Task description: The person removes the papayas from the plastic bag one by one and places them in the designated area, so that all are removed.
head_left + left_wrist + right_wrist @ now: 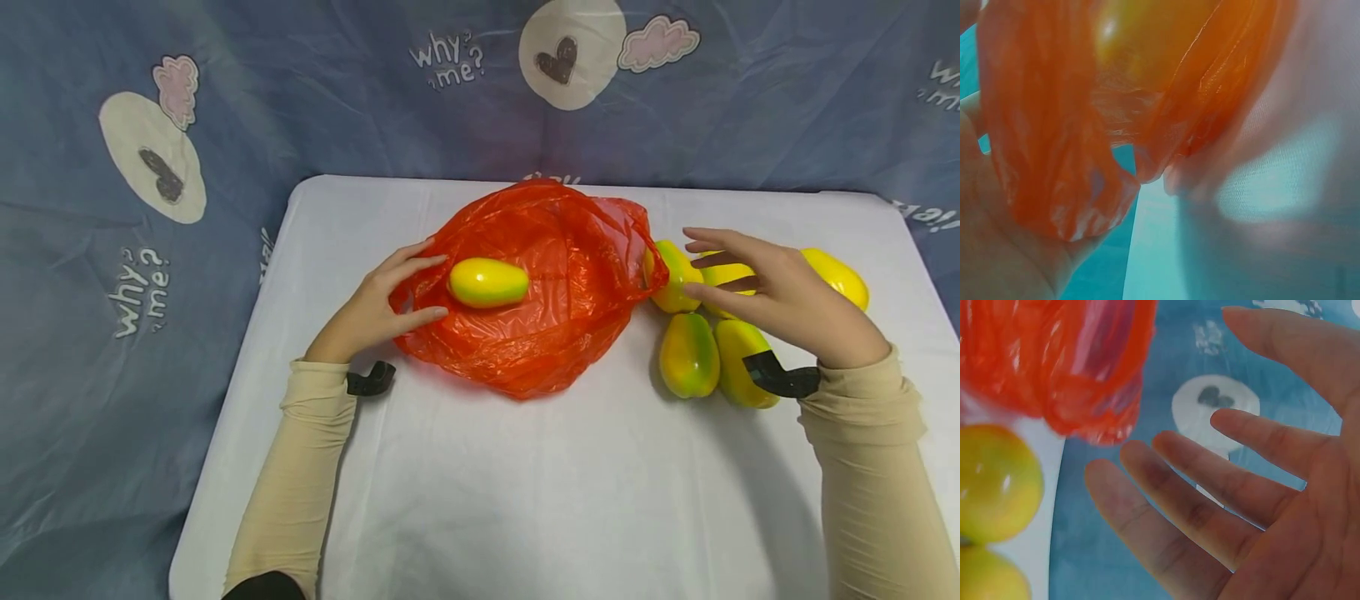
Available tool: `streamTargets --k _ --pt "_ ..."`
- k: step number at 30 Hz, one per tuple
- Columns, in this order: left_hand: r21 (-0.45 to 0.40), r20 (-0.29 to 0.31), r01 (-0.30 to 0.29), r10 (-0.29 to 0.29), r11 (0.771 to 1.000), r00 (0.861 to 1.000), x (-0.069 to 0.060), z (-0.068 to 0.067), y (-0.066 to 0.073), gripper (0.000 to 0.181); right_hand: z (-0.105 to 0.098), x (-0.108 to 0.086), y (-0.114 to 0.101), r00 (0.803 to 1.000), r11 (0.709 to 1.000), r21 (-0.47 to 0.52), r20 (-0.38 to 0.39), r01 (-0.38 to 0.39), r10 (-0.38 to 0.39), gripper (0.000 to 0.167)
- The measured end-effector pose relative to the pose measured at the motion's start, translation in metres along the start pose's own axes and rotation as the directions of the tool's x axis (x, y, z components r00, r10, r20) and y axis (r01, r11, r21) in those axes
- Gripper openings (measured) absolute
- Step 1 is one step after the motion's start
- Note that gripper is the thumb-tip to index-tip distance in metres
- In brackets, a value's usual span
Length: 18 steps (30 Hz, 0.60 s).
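A red plastic bag (558, 333) lies spread and gaping on the white table. One glossy yellow-green papaya (489, 282) sits inside it, toward the left. My left hand (375, 304) is at the bag's left rim, fingers and thumb spread apart; in the left wrist view a bag handle (1060, 156) hangs against the palm. To the right, my right hand (787, 300) hovers above more papayas with its fingers spread and nothing held. In the right wrist view its fingertips stand apart from the bag's edge (1104, 394).
Several similar papayas, such as the front one (689, 356) and the far right one (836, 277), are grouped right of the bag. The right hand partly hides some. A blue printed cloth (360, 100) covers the area behind and left of the table (562, 492).
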<state>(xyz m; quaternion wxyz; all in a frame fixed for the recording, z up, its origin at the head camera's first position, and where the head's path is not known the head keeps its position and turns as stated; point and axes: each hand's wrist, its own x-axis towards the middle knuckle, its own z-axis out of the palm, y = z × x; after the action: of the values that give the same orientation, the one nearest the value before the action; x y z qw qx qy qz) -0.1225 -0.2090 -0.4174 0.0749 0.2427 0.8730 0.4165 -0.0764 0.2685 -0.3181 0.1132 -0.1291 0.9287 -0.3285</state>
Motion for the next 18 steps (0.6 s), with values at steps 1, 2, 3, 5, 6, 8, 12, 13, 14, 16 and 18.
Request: streamTargets --k 1,2,3,5,6,8,12,13,14,16,18 --pt "-0.001 -0.001 0.0 0.0 1.0 1.0 0.0 0.0 0.0 0.069 0.001 0.003 -0.004 1.0 1.0 0.0 0.011 0.009 -0.009 0.065" --pt "-0.002 -0.002 0.001 -0.001 1.0 1.0 -0.001 0.0 0.0 0.069 0.002 0.007 -0.008 1.0 1.0 -0.001 0.022 0.02 -0.02 0.064" --pt "-0.003 -0.003 0.003 -0.003 1.0 1.0 -0.001 0.0 0.0 0.069 0.003 0.01 -0.012 0.999 0.999 -0.004 0.035 0.032 -0.032 0.064" --pt "-0.004 -0.005 0.005 -0.005 1.0 1.0 -0.002 -0.001 0.0 0.069 0.005 0.018 -0.021 0.996 0.998 -0.004 0.06 0.069 -0.069 0.063" --pt "-0.005 -0.006 0.005 -0.005 1.0 1.0 -0.002 -0.001 0.0 0.069 0.007 0.022 -0.025 0.994 0.996 -0.008 0.07 0.089 -0.088 0.062" --pt "-0.009 -0.008 0.001 -0.001 1.0 1.0 -0.002 -0.002 0.0 0.069 0.009 0.03 -0.033 0.988 0.992 -0.017 0.087 0.128 -0.126 0.059" --pt "-0.025 -0.012 -0.009 0.009 1.0 1.0 -0.002 -0.002 0.001 0.068 0.013 0.043 -0.043 0.98 0.986 -0.005 0.115 0.166 -0.164 0.058" --pt "-0.028 -0.013 -0.011 0.01 1.0 1.0 -0.002 -0.002 0.001 0.068 0.014 0.045 -0.044 0.978 0.986 0.001 0.122 0.169 -0.167 0.059" --pt "-0.031 -0.013 -0.01 0.01 0.999 1.0 -0.002 -0.002 0.001 0.068 0.015 0.047 -0.046 0.977 0.986 0.01 0.131 0.169 -0.169 0.06" --pt "-0.037 -0.012 -0.011 0.01 0.999 1.0 -0.002 -0.002 0.002 0.068 0.016 0.05 -0.048 0.974 0.985 0.019 0.143 0.172 -0.173 0.06" --pt "-0.038 -0.011 -0.012 0.012 0.999 1.0 -0.001 -0.002 0.002 0.068 0.018 0.052 -0.05 0.972 0.984 0.015 0.156 0.177 -0.177 0.061"
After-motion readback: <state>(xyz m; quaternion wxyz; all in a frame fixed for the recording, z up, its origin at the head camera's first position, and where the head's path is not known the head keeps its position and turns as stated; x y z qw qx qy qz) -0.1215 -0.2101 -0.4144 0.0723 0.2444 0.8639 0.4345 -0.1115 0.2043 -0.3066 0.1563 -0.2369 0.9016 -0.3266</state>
